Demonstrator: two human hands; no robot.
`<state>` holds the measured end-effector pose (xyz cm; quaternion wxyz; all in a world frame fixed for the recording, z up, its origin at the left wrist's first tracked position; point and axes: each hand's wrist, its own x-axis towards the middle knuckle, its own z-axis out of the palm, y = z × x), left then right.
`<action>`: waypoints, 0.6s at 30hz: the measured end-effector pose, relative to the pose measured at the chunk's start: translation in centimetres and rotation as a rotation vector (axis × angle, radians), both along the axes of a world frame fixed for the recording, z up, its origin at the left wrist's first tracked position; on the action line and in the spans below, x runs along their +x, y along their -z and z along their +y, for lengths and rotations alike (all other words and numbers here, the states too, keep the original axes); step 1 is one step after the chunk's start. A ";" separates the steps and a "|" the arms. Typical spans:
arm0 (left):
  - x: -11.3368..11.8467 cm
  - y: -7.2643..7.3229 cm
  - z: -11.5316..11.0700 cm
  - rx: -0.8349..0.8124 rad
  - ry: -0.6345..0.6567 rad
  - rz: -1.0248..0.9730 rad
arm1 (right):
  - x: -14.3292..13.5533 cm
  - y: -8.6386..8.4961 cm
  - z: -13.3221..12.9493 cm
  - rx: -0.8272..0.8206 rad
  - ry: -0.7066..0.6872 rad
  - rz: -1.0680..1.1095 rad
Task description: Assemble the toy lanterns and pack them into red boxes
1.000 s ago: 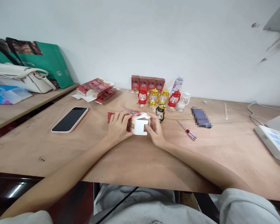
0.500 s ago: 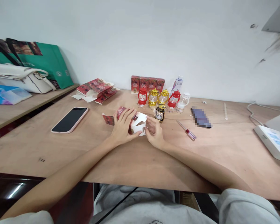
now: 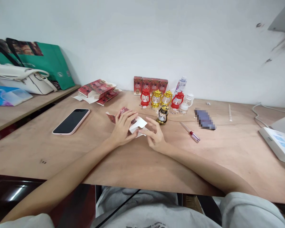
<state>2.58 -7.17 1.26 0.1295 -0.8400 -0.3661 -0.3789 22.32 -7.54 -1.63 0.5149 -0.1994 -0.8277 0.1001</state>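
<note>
Red carton (image 3: 124,110) in hand, its white flaps (image 3: 140,122) loose

The carton lies tilted near the middle of the table (image 3: 156,167), between the far edge by the wall and the near edge by the person. The left hand (image 3: 123,129) is clamped on it, fingers across the top and thumb along the near side. The right hand (image 3: 156,136) has its fingers parted at the open end, one fingertip up against the flaps; whether it pinches the card cannot be told.

The step in hand seems to be working those end flaps, with the left hand as the anchor and the right doing the fine work. The next move would call for a firm but light left hold, so the thin card does not buckle, and a small, well-aimed push or fold by the right fingertips.

A black-and-gold lantern (image 3: 162,116) stands just beyond the right hand. Behind it, toward the far edge, stand a row of lanterns (image 3: 156,100) and four upright boxes (image 3: 150,85). More red packaging (image 3: 102,91) is piled near the far left corner. A screwdriver (image 3: 193,136) lies toward the table's right side, a phone (image 3: 71,121) toward its left edge.
</note>
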 end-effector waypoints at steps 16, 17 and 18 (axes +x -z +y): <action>-0.7 -0.4 0.3 -0.014 -0.015 -0.030 | -0.2 -0.2 -0.5 -0.197 -0.127 0.072; -0.7 -0.4 0.3 -0.015 -0.012 -0.031 | -0.2 -0.1 -0.4 -0.198 -0.148 0.084; -0.7 -0.4 0.3 -0.012 -0.002 -0.035 | -0.2 -0.1 -0.4 -0.199 -0.162 0.098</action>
